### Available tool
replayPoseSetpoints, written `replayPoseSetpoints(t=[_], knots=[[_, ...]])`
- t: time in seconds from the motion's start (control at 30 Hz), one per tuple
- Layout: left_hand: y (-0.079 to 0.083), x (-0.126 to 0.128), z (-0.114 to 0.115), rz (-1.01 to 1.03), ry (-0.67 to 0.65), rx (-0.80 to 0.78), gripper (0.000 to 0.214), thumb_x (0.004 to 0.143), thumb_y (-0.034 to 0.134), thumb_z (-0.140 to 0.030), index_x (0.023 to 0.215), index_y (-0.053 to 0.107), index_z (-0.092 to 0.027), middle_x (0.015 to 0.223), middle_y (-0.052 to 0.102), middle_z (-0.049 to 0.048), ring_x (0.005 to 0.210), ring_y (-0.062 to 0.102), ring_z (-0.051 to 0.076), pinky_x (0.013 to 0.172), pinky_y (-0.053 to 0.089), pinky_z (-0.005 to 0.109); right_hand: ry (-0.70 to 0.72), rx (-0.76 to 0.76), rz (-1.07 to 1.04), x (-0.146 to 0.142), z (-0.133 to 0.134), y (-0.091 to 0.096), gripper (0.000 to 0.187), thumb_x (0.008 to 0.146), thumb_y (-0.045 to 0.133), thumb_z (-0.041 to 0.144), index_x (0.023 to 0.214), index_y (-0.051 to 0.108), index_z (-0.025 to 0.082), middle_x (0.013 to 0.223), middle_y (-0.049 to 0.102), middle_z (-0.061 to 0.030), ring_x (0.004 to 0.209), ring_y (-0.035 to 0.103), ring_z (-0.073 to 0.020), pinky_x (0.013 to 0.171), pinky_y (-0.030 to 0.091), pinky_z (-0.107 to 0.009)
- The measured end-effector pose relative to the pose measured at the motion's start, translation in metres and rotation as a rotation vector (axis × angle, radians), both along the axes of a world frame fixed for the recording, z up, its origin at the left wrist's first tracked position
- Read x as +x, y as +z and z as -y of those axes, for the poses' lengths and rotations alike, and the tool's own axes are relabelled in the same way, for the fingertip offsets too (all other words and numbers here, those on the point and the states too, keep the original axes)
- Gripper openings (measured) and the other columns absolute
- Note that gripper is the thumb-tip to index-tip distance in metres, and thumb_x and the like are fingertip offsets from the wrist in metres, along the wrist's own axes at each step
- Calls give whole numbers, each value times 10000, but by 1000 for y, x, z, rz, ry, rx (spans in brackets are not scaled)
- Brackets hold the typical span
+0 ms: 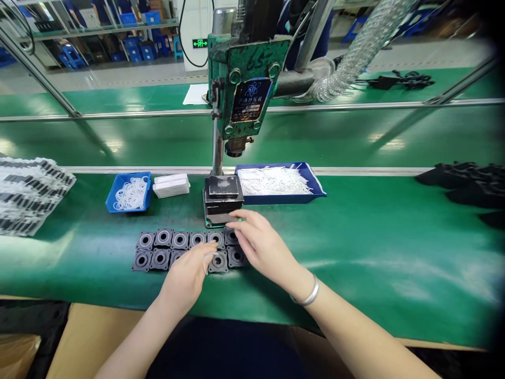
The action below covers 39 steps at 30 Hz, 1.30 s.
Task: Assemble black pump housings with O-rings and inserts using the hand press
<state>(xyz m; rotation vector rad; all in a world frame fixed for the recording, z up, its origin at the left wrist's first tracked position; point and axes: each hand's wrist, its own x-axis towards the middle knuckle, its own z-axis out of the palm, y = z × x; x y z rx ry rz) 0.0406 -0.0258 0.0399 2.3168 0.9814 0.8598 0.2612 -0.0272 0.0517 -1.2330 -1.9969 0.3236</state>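
Observation:
Two rows of square black plates (pixel 160 258) with round holes lie side by side on the green work surface. Several carry a pale ring around the hole. My left hand (pixel 185 276) reaches over the middle of the rows, its fingers closed on a white ring (pixel 205 261), part of which shows beside them. Whether more rings are in that hand I cannot tell. My right hand (pixel 258 242) is above the right end of the rows, fingers stretched and partly apart, nothing visible in them. Its fingertips are by the back-right plate (pixel 231 237), partly covering it.
A green hand press (pixel 246 87) stands behind the plates, with a black block (pixel 223 196) at its base. Left of it are a blue tray (pixel 110 202) of white rings and a white stack (pixel 171 186). A dark blue tray (pixel 282 199) holds white strips. Black parts (pixel 469 181) lie far right.

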Motion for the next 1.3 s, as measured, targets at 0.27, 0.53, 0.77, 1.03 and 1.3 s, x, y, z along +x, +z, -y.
replayPoseSetpoints(t=[0.27, 0.53, 0.77, 1.03, 1.3], knots=[[20, 10, 15, 454, 137, -715, 224, 985, 533, -367, 1118, 600, -198, 1005, 721, 32, 910, 734, 174, 881, 619, 323, 125, -284, -392, -17, 12, 13, 45, 919, 675, 235, 884, 660, 212, 1158, 584, -68, 1129, 569, -192, 980, 469, -329], [19, 15, 16, 585, 182, -827, 277, 933, 612, -404, 1052, 625, -154, 980, 747, 72, 935, 744, 218, 852, 629, 345, 74, -212, -413, -12, 16, 12, 82, 926, 628, 189, 846, 620, 202, 1105, 596, -68, 1076, 576, -190, 949, 459, -338], [11, 10, 3, 323, 222, -423, 213, 1007, 477, -305, 1111, 621, -187, 1106, 733, 98, 1078, 705, 221, 950, 589, 389, -109, -277, -339, 13, 0, -2, 127, 890, 621, 209, 765, 601, 193, 1058, 603, -73, 1016, 590, -211, 898, 463, -376], [-10, 26, -10, -183, -201, 294, 273, 961, 406, -38, 1137, 593, -132, 1256, 686, 159, 1249, 611, 232, 1105, 466, 520, -101, -375, -344, 14, -17, -27, 163, 836, 605, 154, 680, 568, 182, 909, 600, -51, 775, 580, -163, 726, 487, -316], [-5, 31, -13, -330, -257, 346, 355, 918, 341, 19, 1145, 578, -116, 1298, 661, 167, 1320, 545, 268, 1091, 483, 527, -115, -582, -545, 12, -22, -37, 182, 868, 598, 348, 943, 566, 186, 803, 592, 8, 637, 535, -126, 601, 454, -265]])
